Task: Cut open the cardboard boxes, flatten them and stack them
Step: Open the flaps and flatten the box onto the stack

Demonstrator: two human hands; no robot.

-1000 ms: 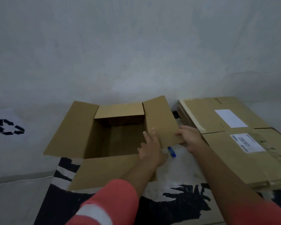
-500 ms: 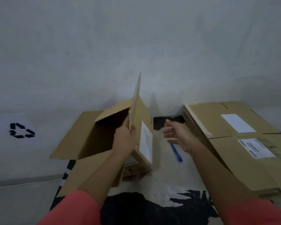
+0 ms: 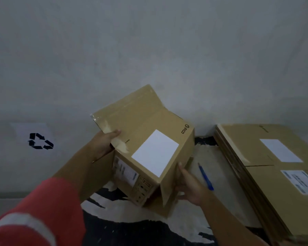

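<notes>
Box flipped since half a second ago: then it lay on its side on the floor with a flap sticking up, now it's lifted and tilted, with the blank white label facing up. Right hand was off the box with fingers spread; now it's on it. Left hand was on the raised flap edge; now it's at the box's upper left corner.

Grip: left hand clamps the taped corner, thumb on top, fingers underneath and hidden. Right hand holds the low right corner, thumb up along the edge, fingers wrapped behind a hanging flap. Box sits between the two hands, above the black-and-white mat. Can't tell if its lowest corner touches the mat.

Counts: one box in hand, two hands, one blue pen on the floor just right of the right hand. One stack of flattened boxes further right, sheet count unclear, two white labels on top. One printed label on the held box's side. One recycling sign at left. Red sleeve on the left arm.
</notes>
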